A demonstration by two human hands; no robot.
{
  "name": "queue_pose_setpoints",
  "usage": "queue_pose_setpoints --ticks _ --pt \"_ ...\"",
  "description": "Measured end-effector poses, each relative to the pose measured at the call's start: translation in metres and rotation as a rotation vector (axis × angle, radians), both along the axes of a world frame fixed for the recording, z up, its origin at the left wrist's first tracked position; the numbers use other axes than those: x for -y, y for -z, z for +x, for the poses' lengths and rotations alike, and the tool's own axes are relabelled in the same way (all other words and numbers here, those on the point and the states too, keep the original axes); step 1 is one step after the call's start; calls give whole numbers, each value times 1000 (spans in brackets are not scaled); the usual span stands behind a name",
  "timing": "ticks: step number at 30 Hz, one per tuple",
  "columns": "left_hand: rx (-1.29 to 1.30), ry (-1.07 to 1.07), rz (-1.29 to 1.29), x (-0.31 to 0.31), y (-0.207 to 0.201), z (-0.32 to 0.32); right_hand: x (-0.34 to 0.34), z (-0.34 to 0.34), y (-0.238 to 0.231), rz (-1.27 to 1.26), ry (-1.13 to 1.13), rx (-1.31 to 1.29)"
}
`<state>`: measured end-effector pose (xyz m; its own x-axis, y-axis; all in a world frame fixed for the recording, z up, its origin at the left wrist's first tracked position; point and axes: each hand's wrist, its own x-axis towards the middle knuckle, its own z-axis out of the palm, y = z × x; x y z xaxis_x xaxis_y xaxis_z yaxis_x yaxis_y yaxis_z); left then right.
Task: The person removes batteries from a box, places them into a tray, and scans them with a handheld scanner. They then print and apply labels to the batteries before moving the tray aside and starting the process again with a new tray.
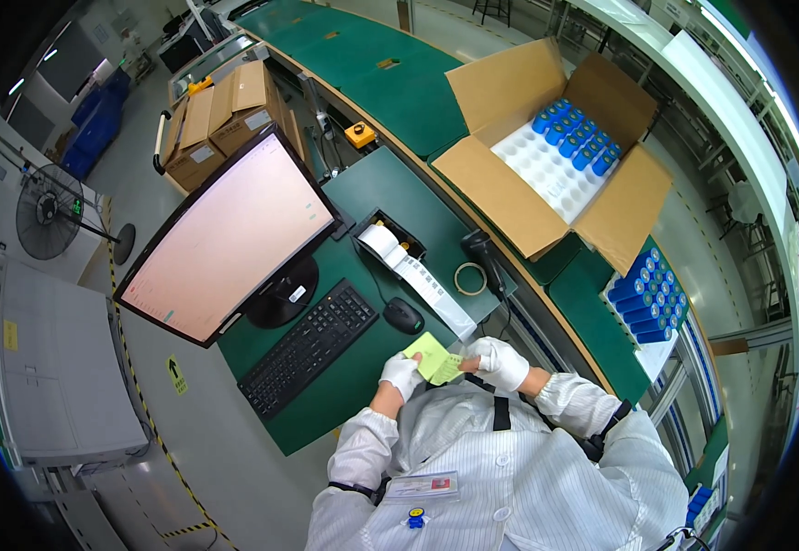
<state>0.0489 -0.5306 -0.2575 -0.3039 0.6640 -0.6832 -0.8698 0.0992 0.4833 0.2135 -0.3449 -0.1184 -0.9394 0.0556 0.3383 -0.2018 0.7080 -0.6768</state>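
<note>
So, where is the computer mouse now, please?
Mid-picture in the head view, the mouse lies between the keyboard on its left and the paper strip on its right.

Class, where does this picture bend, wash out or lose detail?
In the head view, the yellow-and-black striped floor tape bows and the corners go black; in the head view too, the black-framed rectangular monitor glows pale pink, its contents faint; again in the head view, marks on the yellow-green paper are too small to read.

standing fan (48, 208), far left | lit monitor (230, 234) | black keyboard (308, 347) | mouse (404, 315) beside keyboard | brown cartons (237, 103) behind monitor
</note>
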Motion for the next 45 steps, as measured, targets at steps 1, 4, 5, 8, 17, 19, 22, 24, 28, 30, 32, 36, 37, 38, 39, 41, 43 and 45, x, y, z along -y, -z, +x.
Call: queue_pose_setpoints --ticks 1,4,5,8,17,19,22,24,28,30,32,36,37,38,39,41,43,45 --pt "6 -31 -26 6 3 -7 0 3 2 -23 22 -33" --pt "-75 -127 -153 17 9 -22 -2 13 2 -79 99 -59" --pt "-161 -126 -224 20 10 -27 -2 17 2 -110 154 -48" --pt "-347 -254 -328 41 27 -44 -5 23 12 -147 277 25" --pt "-1812 147 -684 -8 -70 0 -28 46 0 -20 548 217" --pt "-1544 465 -129 -43 -95 19 -32 57 -2 -71 576 237" --pt "-1069 726 167 -105 -91 62 -40 69 -10 -135 568 289" --pt "-1062 834 134 -142 -87 84 -49 85 -16 -104 521 138" --pt "-573 639 44 -190 -81 124 -43 140 -27 102 1286 -22" --pt "-340 560 128 -206 -74 145 -39 169 -18 -420 1506 186" --pt "-261 600 125 -222 -77 175 -42 201 22 -1250 1387 181" --pt "-322 741 59 -256 -86 216 -57 233 48 -927 1520 128" --pt "-487 803 128 -268 -78 220 -66 237 47 -772 1560 140" --pt "-494 811 136 -282 -73 226 -75 244 47 -614 1595 153" --pt "-653 864 204 -295 -69 231 -82 250 46 -527 1631 139" --pt "-873 878 292 -316 -77 251 -95 269 53 -415 1634 123" --pt "-983 886 288 -341 -71 267 -108 281 57 -304 1624 115" --pt "-1044 858 265 -358 -65 280 -122 288 58 -348 1652 167"
